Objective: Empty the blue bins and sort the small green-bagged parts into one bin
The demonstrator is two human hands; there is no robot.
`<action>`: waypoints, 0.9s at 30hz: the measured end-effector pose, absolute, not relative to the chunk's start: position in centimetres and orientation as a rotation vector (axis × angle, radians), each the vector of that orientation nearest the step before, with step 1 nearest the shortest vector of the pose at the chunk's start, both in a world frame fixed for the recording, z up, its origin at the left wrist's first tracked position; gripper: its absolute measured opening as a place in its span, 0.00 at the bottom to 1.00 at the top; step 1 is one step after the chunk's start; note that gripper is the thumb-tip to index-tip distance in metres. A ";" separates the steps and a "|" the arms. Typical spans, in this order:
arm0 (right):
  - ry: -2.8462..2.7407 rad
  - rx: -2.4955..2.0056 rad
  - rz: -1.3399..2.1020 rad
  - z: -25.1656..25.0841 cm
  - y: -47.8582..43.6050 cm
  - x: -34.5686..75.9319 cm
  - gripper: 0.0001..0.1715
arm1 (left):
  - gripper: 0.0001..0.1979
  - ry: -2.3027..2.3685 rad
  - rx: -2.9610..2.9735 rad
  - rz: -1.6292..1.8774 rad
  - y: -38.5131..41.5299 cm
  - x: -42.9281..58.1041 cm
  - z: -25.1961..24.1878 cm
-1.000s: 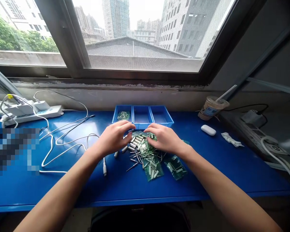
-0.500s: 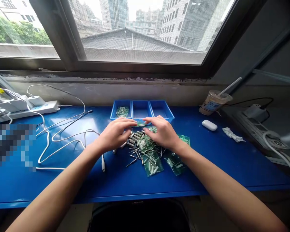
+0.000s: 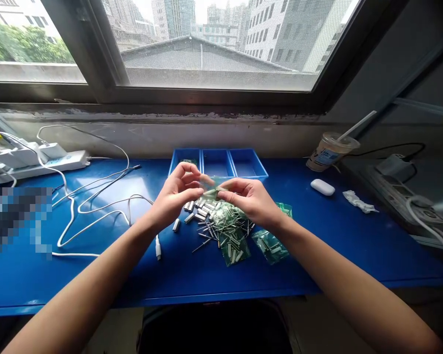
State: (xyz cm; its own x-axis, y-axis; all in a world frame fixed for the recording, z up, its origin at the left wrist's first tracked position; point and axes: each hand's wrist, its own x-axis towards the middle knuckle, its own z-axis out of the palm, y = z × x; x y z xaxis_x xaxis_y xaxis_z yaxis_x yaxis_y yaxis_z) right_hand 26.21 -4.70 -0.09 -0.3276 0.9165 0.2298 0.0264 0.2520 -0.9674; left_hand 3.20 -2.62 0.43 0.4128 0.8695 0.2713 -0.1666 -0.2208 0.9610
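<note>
Between my two hands is a small clear, greenish plastic bag (image 3: 208, 188), raised above a pile of parts on the blue table. My left hand (image 3: 180, 191) pinches its left side. The thumb and fingers of my right hand (image 3: 251, 197) close on its right side. Whatever is inside the bag is too blurred to make out. Below lie several short metal cylinders (image 3: 203, 210), thin pointed metal rods (image 3: 205, 242) and a heap of clear bags (image 3: 225, 216). Filled bags of small parts (image 3: 271, 246) rest below my right wrist.
A blue three-compartment tray (image 3: 249, 164) stands behind my hands, with bagged items in its left compartment. White cables (image 3: 72, 211) and a power strip (image 3: 40, 164) are on the left. At the right are a drink cup (image 3: 328, 152), a white case (image 3: 322, 187) and crumpled tissue (image 3: 359, 201).
My left hand has turned, with its fingers raised, and more of the bag shows between my hands. My right hand has shifted slightly. The view has tilted a little.
</note>
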 end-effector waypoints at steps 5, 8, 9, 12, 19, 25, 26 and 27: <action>-1.527 -0.819 1.205 -0.2 -5.2 25.7 0.16 | 0.14 0.760 1.705 0.925 -2.8 3.4 0.7; -1.491 -0.844 1.209 -0.3 -5.1 25.7 0.19 | 0.18 0.765 1.767 0.929 -3.0 3.5 1.1; -1.489 -0.859 1.218 -0.3 -5.1 25.8 0.20 | 0.18 0.767 1.770 0.954 -3.1 3.6 1.2; -1.504 -0.869 1.253 -0.3 -5.1 25.7 0.18 | 0.18 0.785 1.785 1.006 -3.2 3.6 1.3; -1.510 -0.887 1.238 -0.2 -5.3 25.6 0.15 | 0.13 0.749 1.812 1.043 -3.4 3.8 1.3; -1.571 -0.909 1.218 0.0 -5.5 25.5 0.16 | 0.11 0.752 1.833 1.045 -3.4 3.9 1.1; -1.589 -0.893 1.203 0.0 -5.5 25.5 0.16 | 0.11 0.756 1.832 1.048 -3.3 3.9 1.1; -1.604 -0.879 1.183 0.1 -5.5 25.5 0.16 | 0.11 0.759 1.833 1.048 -3.3 3.9 1.0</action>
